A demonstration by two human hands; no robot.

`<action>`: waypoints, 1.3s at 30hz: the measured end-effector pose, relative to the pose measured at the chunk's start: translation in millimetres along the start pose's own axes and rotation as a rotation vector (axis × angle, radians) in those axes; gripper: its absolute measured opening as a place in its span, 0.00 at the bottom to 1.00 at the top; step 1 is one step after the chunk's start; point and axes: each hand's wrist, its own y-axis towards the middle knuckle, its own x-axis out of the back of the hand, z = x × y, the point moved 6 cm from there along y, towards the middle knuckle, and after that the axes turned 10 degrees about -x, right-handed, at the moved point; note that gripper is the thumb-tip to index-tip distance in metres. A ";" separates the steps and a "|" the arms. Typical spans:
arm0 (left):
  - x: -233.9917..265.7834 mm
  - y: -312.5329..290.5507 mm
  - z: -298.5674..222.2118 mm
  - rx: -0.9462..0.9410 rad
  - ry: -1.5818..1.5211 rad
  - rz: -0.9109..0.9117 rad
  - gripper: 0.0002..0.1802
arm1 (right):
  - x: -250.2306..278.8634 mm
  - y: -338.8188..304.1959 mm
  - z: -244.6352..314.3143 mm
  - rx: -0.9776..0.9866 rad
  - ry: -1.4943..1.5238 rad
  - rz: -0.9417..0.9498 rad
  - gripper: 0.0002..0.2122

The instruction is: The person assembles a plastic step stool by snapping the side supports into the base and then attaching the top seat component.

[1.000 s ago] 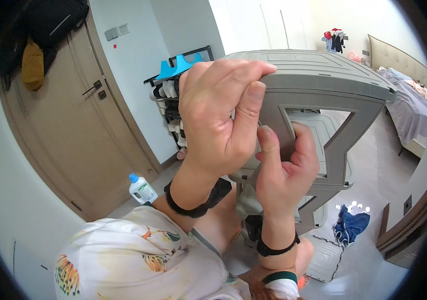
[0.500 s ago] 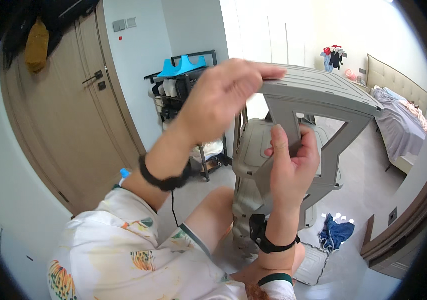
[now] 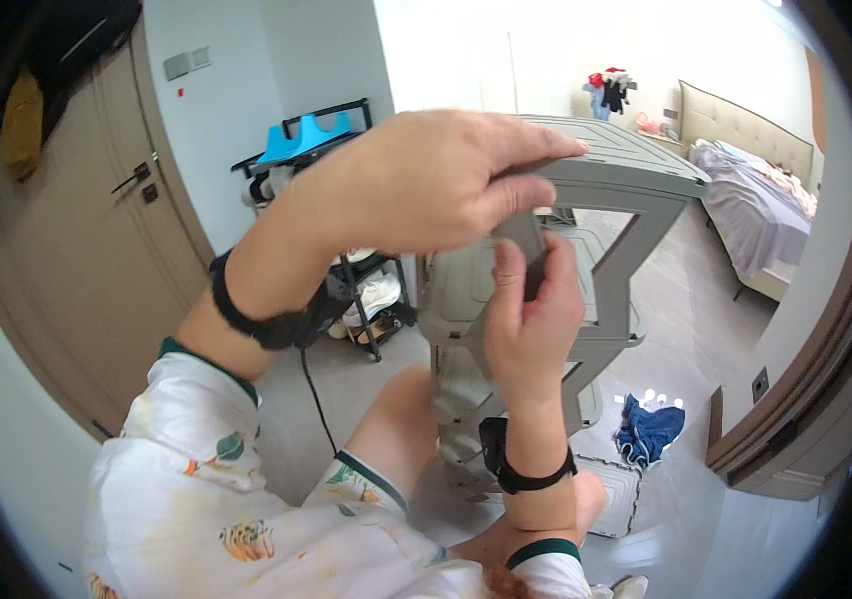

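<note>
— What are your hands doing?

— My left hand has its grip clamped on the top edge of the tall grey plastic shelf rack. My fingers lie flat on the top and my thumb presses up from below. My right hand is just under it, with its grip closed on a small dark grey flat piece that stands against the rack's front post.

— Where is the rack?

— Right in front of me, standing on the pale floor. My bare knee is near its bottom.

— What else is around?

— To my left there is a brown wooden door with a dark handle. Beside the door stands a black metal cart with a bright blue thing on top. A black cord runs down from it across the floor. To my right, a blue crumpled cloth lies on the floor, and a white ribbed tray is near my foot. Far back there is a bed with a grey cover.

— Does anything block your view?

— My left hand hides part of the rack's top.

— Any signs or labels?

— Just a grey switch plate high on the wall by the door, with a tiny red dot below it.
</note>
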 end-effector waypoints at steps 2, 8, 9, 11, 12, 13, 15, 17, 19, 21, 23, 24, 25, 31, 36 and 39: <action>-4.3 9.0 -13.6 -0.025 0.093 -0.041 0.20 | 31.5 5.9 19.9 0.178 -0.106 -0.221 0.14; -12.5 16.3 -33.3 0.053 0.405 -0.114 0.21 | 85.8 35.7 -6.1 0.060 -0.080 -0.420 0.15; -21.1 23.6 -35.2 0.048 0.405 -0.110 0.21 | 66.6 42.1 -33.1 -0.284 0.177 -0.029 0.15; -31.5 31.4 -41.7 -0.120 0.347 -0.349 0.18 | 50.4 36.3 -22.8 0.007 0.070 -0.131 0.14; -35.3 40.4 -46.7 -0.169 0.379 -0.425 0.18 | 46.5 28.9 -19.0 0.055 -0.033 -0.151 0.13; -38.3 45.7 -49.9 -0.171 0.381 -0.418 0.18 | 46.0 27.8 -16.8 0.051 -0.027 -0.153 0.13; -43.2 55.9 -49.4 -0.040 0.311 -0.371 0.16 | 51.7 27.5 -12.3 0.059 -0.057 -0.178 0.12; -46.9 60.0 -53.7 -0.031 0.314 -0.417 0.14 | 58.6 26.1 -13.6 0.059 -0.080 -0.213 0.12; -46.7 63.8 -57.6 -0.024 0.331 -0.457 0.13 | 58.4 25.4 -9.9 0.069 -0.101 -0.209 0.12; -46.2 62.5 -58.3 0.012 0.230 -0.497 0.12 | 61.0 26.2 -7.6 0.087 -0.123 -0.223 0.11; -48.6 64.2 -57.9 -0.038 0.281 -0.527 0.11 | 63.3 24.8 -5.4 0.094 -0.128 -0.236 0.11; -47.6 61.3 -58.3 -0.056 0.304 -0.524 0.11 | 60.4 24.3 -5.3 0.079 -0.114 -0.193 0.11; -47.0 59.0 -58.9 -0.073 0.327 -0.522 0.11 | 57.4 23.8 -5.0 0.064 -0.100 -0.150 0.11; -55.4 52.7 -53.4 -0.014 0.313 -0.475 0.12 | 61.3 26.1 -2.1 0.067 -0.064 -0.168 0.11; -47.6 58.5 -54.1 -0.018 0.337 -0.465 0.13 | 53.8 30.7 -10.3 0.039 -0.032 -0.145 0.11; -50.8 49.3 -55.7 -0.102 0.368 -0.327 0.17 | 55.5 34.4 -12.4 -0.013 -0.045 -0.124 0.11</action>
